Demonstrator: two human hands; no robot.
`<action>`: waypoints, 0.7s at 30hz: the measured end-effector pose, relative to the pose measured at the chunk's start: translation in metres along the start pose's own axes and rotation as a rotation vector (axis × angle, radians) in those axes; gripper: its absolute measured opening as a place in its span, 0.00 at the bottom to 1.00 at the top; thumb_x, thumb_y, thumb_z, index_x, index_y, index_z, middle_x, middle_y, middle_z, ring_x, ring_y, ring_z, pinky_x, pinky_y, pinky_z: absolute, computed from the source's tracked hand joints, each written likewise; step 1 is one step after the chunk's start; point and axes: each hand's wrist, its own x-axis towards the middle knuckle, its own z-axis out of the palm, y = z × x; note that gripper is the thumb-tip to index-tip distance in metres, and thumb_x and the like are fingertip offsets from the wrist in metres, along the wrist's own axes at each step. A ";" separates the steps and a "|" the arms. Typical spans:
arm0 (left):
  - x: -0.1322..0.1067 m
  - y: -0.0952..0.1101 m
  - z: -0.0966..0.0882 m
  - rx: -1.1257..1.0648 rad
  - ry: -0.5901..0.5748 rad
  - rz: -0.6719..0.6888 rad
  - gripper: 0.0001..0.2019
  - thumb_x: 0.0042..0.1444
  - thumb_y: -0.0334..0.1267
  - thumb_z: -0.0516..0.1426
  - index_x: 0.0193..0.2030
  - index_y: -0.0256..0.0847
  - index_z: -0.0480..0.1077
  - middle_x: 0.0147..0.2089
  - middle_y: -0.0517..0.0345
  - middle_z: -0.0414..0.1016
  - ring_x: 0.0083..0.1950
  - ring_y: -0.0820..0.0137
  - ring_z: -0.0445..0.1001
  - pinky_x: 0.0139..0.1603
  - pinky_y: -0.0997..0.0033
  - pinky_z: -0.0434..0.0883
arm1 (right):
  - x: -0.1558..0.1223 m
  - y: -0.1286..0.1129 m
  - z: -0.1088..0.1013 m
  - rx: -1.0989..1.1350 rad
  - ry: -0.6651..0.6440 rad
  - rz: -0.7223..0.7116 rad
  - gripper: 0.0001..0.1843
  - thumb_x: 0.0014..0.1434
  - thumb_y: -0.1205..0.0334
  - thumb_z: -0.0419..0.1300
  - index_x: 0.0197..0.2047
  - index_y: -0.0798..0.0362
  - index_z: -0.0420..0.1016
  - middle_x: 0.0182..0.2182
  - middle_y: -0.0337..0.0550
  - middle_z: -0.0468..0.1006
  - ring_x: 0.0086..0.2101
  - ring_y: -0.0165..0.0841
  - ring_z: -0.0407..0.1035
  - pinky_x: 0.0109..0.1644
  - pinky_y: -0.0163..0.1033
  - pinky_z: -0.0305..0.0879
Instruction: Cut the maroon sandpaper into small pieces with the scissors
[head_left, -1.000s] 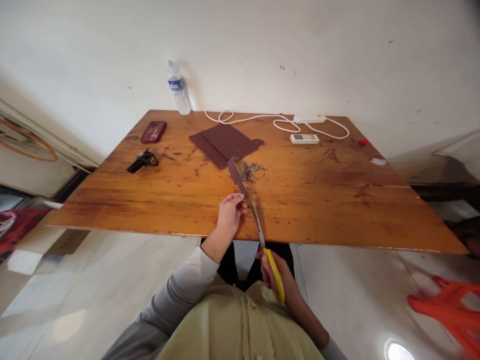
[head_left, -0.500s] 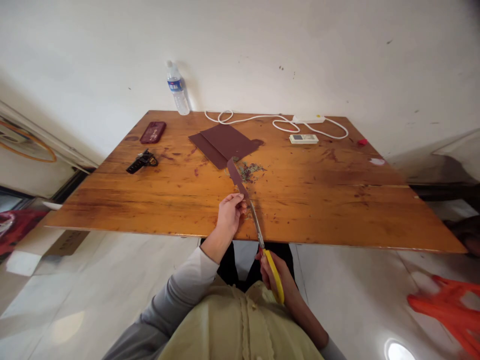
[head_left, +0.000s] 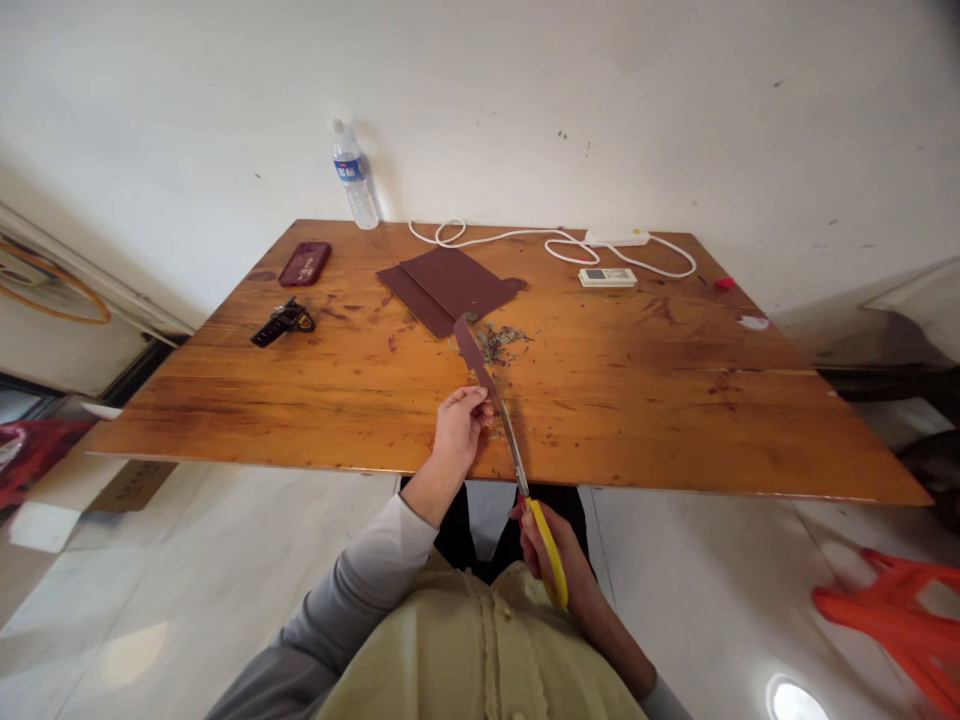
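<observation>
My left hand [head_left: 459, 430] is closed, pinching a narrow strip of dark maroon paper or thin card [head_left: 470, 348] above the table's near side. In my right hand [head_left: 559, 550] is a pair of scissors [head_left: 551, 555] with yellow handles, held just past the table's front edge. Its blades point away from me, and their tips reach the strip's near end beside my left fingers. Small cut scraps [head_left: 499, 343] lie in a loose heap beyond the strip. Behind it, maroon sheets [head_left: 457, 285] overlap on the wooden table [head_left: 637, 400].
A plastic bottle [head_left: 355, 180] stands at the back left. Nearer are a maroon phone [head_left: 306, 264] and a black strapped object [head_left: 283, 322]. A white cord [head_left: 510, 236] runs along the back to a power strip [head_left: 616, 238]; a remote control [head_left: 607, 278] lies before it.
The view has shifted very slightly. My hands, the strip and the scissors keep nearly the same positions.
</observation>
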 end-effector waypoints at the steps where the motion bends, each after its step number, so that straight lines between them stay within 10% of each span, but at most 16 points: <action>1: 0.000 0.000 0.000 -0.002 -0.002 0.000 0.06 0.42 0.32 0.64 0.24 0.37 0.69 0.20 0.61 0.67 0.21 0.77 0.64 0.22 0.76 0.58 | 0.000 0.000 0.000 0.001 0.000 0.000 0.23 0.55 0.39 0.63 0.28 0.51 0.66 0.14 0.26 0.58 0.14 0.22 0.47 0.16 0.29 0.45; 21: 0.000 0.000 0.000 -0.035 0.026 -0.002 0.05 0.41 0.31 0.62 0.24 0.37 0.69 0.19 0.63 0.66 0.20 0.77 0.65 0.22 0.75 0.59 | 0.001 0.000 0.006 0.020 0.035 0.033 0.34 0.49 0.26 0.63 0.31 0.52 0.68 0.13 0.25 0.57 0.14 0.21 0.47 0.15 0.28 0.44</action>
